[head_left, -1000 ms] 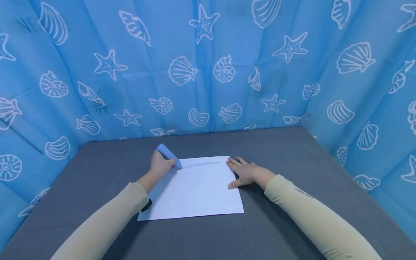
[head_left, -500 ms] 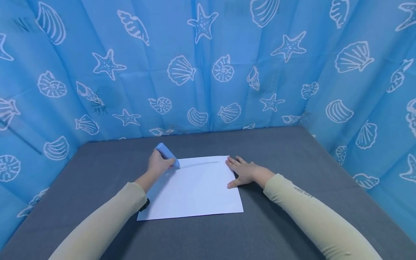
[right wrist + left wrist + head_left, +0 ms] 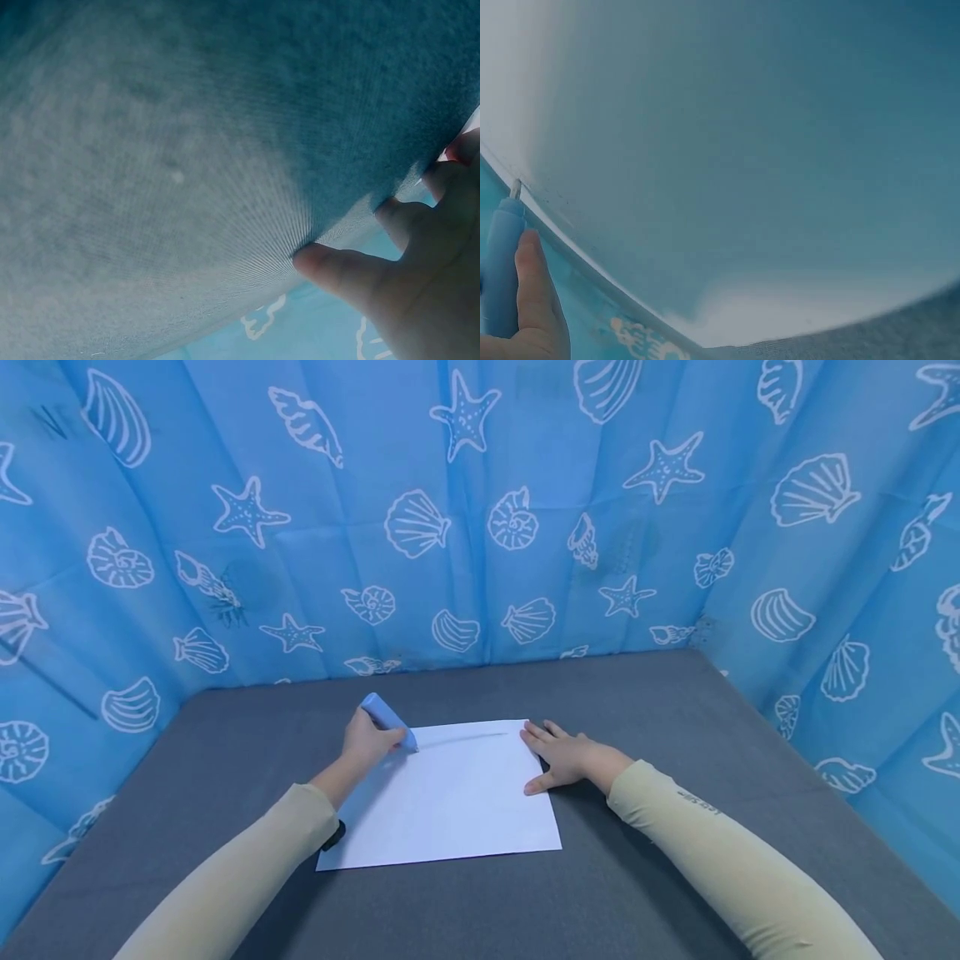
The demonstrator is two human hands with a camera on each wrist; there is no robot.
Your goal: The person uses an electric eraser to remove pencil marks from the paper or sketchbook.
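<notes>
Blue pen-like tool (image 3: 384, 711) in a person's left hand (image 3: 366, 740), over white paper (image 3: 457, 810).

The left hand's thumb and fingers grip the tool, its narrow tip slanting down near the paper's far left corner; whether it touches is hard to tell. A thin dark line (image 3: 468, 738) runs right from the tip, near the far edge. The right hand (image 3: 566, 757) rests, fingers spread, over the paper's right edge. Grey cloth (image 3: 637, 710) lies beneath; a shell-patterned blue curtain (image 3: 480, 568) hangs behind.

Broad dark-grey table (image 3: 637, 702), fabric-like top; one white paper sheet (image 3: 457, 802), lying flat
</notes>
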